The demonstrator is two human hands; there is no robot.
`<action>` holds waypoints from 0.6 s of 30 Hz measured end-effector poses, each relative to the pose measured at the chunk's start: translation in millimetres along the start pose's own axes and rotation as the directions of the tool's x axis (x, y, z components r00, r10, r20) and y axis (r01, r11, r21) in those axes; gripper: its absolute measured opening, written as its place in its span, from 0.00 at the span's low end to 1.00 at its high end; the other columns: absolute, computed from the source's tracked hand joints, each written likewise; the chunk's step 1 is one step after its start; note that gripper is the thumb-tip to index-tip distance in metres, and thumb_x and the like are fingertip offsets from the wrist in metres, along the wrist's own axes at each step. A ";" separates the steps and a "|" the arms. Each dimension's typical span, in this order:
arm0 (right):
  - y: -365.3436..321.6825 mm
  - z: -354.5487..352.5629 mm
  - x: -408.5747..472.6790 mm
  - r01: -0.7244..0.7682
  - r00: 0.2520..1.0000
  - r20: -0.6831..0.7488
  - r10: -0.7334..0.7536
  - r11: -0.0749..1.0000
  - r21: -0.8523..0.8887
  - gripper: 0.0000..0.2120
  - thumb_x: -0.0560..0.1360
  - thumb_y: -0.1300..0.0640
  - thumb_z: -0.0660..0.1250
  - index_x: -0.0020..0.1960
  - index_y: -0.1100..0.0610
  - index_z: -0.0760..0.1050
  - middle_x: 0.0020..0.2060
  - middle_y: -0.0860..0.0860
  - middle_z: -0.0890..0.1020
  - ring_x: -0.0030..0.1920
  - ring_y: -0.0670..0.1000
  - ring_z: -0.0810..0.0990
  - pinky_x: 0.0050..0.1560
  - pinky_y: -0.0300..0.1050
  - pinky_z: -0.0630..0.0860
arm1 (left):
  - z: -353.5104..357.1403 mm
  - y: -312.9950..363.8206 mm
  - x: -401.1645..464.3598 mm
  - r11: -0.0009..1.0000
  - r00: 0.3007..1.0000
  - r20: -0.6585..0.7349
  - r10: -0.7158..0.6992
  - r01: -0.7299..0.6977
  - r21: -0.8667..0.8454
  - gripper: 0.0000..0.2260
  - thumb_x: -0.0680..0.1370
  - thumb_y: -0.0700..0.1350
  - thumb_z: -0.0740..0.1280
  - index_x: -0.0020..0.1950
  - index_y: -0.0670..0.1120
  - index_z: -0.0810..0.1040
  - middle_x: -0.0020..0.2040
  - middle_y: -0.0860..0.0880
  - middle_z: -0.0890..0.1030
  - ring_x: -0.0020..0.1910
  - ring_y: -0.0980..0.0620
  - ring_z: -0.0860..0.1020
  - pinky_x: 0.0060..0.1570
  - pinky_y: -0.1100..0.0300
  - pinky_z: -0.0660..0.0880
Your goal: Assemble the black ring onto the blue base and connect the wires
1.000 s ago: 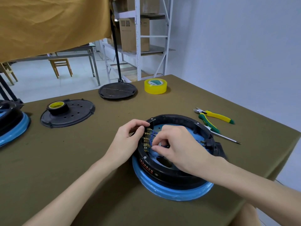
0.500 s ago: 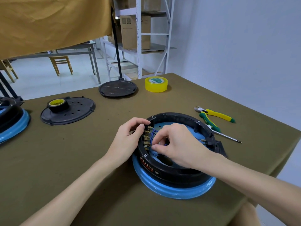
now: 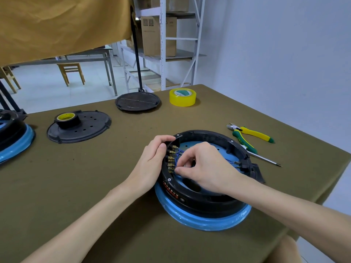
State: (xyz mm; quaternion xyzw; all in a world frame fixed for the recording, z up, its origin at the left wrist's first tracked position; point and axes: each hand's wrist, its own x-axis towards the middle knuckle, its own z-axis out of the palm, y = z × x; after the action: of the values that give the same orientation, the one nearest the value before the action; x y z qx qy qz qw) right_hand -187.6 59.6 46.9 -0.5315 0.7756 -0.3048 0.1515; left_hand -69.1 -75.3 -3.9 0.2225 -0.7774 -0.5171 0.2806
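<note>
Right grip (image 3: 205,166) still pinching blue wire (image 3: 177,158) at terminals, left grip (image 3: 152,160) still curled on black ring (image 3: 209,135).

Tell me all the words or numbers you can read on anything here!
None can be read.
Red and white print on the black plastic ring: too blurred.
Lettering on the green plier handle: too small.
Green label inside the yellow tape roll: blurred.
Marks on the brown cardboard box: unreadable.
</note>
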 end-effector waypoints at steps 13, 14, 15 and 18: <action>-13.1 4.9 1.2 -0.172 0.984 0.061 0.168 0.983 0.066 0.10 0.78 0.52 0.73 0.38 0.52 0.82 0.29 0.46 0.77 0.36 0.47 0.73 0.58 0.53 0.68 | -1.0 -2.3 -0.2 0.997 0.998 0.053 -0.023 0.019 0.069 0.17 0.89 0.51 0.50 0.77 0.60 0.68 0.70 0.55 0.76 0.73 0.53 0.70 0.76 0.45 0.64; -12.8 5.4 1.2 -0.169 0.984 0.061 0.164 0.983 0.070 0.10 0.78 0.52 0.73 0.39 0.53 0.83 0.29 0.46 0.77 0.36 0.47 0.73 0.59 0.54 0.69 | -1.4 -2.4 0.3 0.996 0.998 0.054 -0.027 0.023 0.082 0.17 0.89 0.50 0.50 0.77 0.60 0.67 0.70 0.55 0.76 0.73 0.53 0.70 0.76 0.45 0.64; -12.4 5.7 1.2 -0.162 0.986 0.063 0.157 0.984 0.071 0.10 0.78 0.52 0.73 0.39 0.53 0.83 0.29 0.46 0.77 0.35 0.47 0.73 0.58 0.53 0.69 | -1.7 -2.1 0.6 0.995 0.998 0.057 -0.031 0.026 0.093 0.17 0.89 0.50 0.50 0.77 0.60 0.67 0.70 0.55 0.76 0.73 0.53 0.70 0.76 0.45 0.64; -8.0 3.2 -0.1 -0.130 0.990 0.065 0.126 0.990 0.058 0.11 0.77 0.52 0.74 0.36 0.51 0.81 0.28 0.45 0.78 0.32 0.44 0.74 0.54 0.49 0.70 | -0.9 -1.8 1.4 0.994 0.996 0.071 -0.053 0.046 0.096 0.17 0.89 0.53 0.49 0.77 0.61 0.65 0.70 0.55 0.76 0.73 0.52 0.70 0.76 0.45 0.64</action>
State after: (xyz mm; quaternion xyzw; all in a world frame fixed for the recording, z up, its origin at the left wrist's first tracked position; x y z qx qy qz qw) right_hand -179.9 56.7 49.6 -0.4847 0.7933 -0.3022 0.2107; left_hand -69.4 -77.4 -5.1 0.2353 -0.8050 -0.4946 0.2281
